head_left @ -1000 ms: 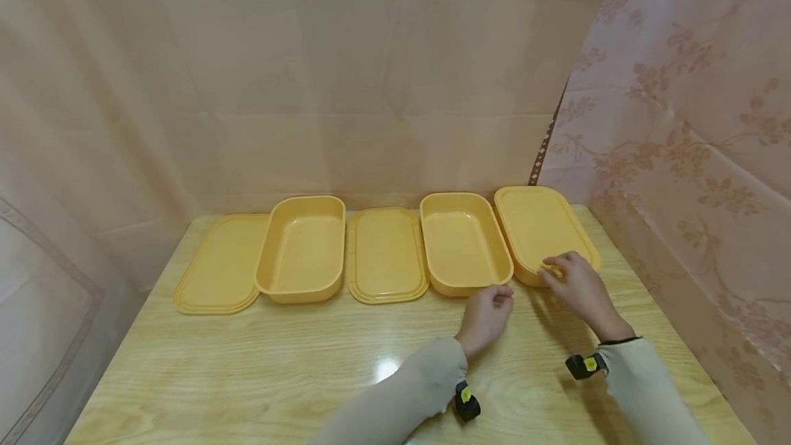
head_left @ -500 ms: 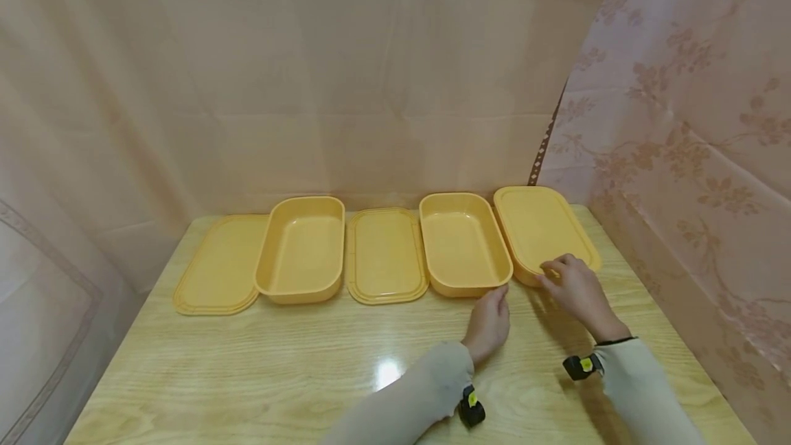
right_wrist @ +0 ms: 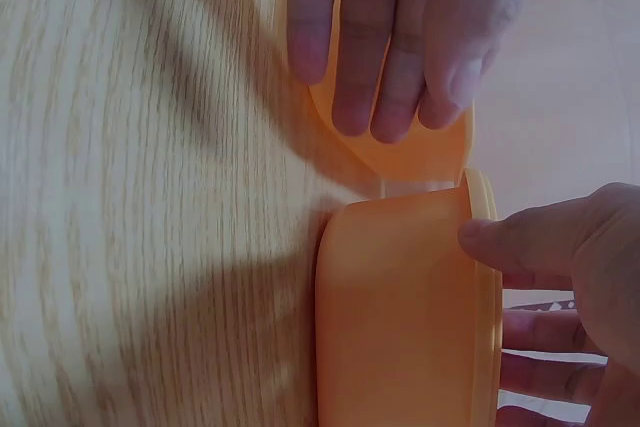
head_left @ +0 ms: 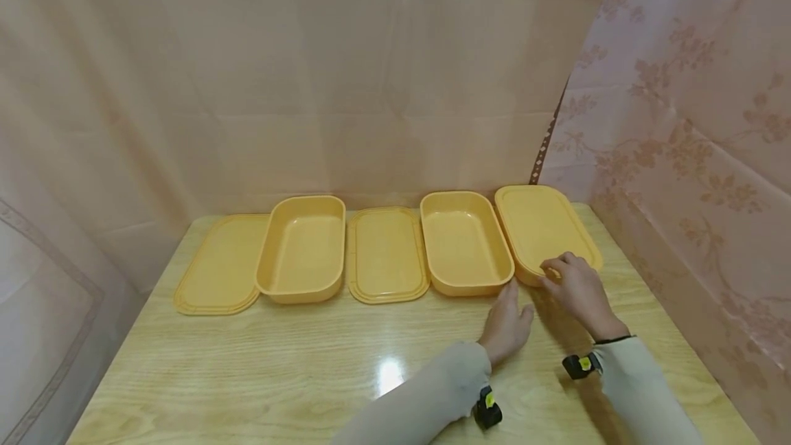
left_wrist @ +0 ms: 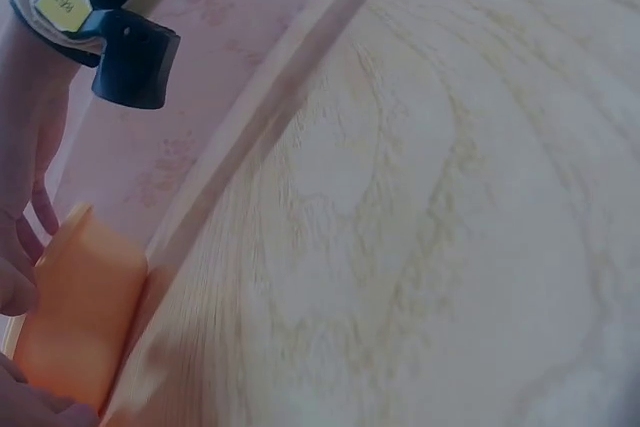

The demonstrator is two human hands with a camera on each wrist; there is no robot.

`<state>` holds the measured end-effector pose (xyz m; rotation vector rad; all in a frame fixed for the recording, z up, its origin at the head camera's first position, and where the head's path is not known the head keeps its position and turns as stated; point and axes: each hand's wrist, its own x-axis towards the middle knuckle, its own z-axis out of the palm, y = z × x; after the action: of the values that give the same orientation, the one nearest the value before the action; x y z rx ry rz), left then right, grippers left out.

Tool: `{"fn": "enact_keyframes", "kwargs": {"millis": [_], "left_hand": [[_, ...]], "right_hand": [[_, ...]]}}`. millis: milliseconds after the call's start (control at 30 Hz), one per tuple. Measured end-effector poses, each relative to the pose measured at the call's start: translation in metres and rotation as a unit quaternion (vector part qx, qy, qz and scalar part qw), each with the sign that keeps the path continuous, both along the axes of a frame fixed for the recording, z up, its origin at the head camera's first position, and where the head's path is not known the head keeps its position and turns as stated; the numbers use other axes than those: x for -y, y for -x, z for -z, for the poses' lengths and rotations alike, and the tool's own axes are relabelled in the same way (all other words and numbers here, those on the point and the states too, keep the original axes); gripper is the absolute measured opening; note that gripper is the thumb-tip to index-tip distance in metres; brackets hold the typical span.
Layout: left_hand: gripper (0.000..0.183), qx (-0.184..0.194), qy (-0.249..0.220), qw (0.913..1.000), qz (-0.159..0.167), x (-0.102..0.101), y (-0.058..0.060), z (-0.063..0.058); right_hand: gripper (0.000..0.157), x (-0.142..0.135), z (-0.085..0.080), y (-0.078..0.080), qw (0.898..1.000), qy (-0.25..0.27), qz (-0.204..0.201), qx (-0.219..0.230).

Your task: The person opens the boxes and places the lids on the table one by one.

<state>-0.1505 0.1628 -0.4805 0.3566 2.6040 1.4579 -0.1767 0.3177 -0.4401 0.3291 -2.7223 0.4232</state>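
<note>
At the right end of the row stands a yellow plastic food box (right_wrist: 400, 307) with its lid (head_left: 546, 225) on. My right hand (head_left: 579, 294) pinches the near edge of this lid, thumb (right_wrist: 490, 237) on the rim and fingers over the top. Left of it is a yellow box without a lid (head_left: 471, 288). My left hand (head_left: 508, 325) reaches to that box's front right corner. Its fingers (right_wrist: 355, 97) extend straight in front of the box wall, as the right wrist view shows. In the left wrist view, the box wall (left_wrist: 80, 317) appears beyond the left fingertips.
A loose yellow lid (head_left: 388, 253) lies on the wooden table (head_left: 247, 376) left of the lidless box. Further left stand another lidless box (head_left: 309, 296) and another loose lid (head_left: 219, 266). Cloth curtains (head_left: 371, 88) hang behind and beside the table.
My left hand has shifted right along the lidless box's front edge, and its fingers have straightened. The right hand stays at the lid's near edge, nearly still. The boxes stay in place.
</note>
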Motion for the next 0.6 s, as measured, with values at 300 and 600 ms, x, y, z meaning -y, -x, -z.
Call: {"fn": "enact_keyframes", "kwargs": {"millis": [300, 600], "left_hand": [[0.060, 0.005, 0.006, 0.9999, -0.008, -0.0047, 0.0011, 0.0001], [0.057, 0.019, -0.015, 0.9994, -0.024, -0.0064, 0.0021, -0.0012]], "right_hand": [[0.022, 0.0007, -0.0029, -0.0025, 1.000, -0.009, 0.010, 0.027], [0.023, 0.0049, -0.0074, -0.0078, 0.998, -0.059, -0.002, 0.037]]}}
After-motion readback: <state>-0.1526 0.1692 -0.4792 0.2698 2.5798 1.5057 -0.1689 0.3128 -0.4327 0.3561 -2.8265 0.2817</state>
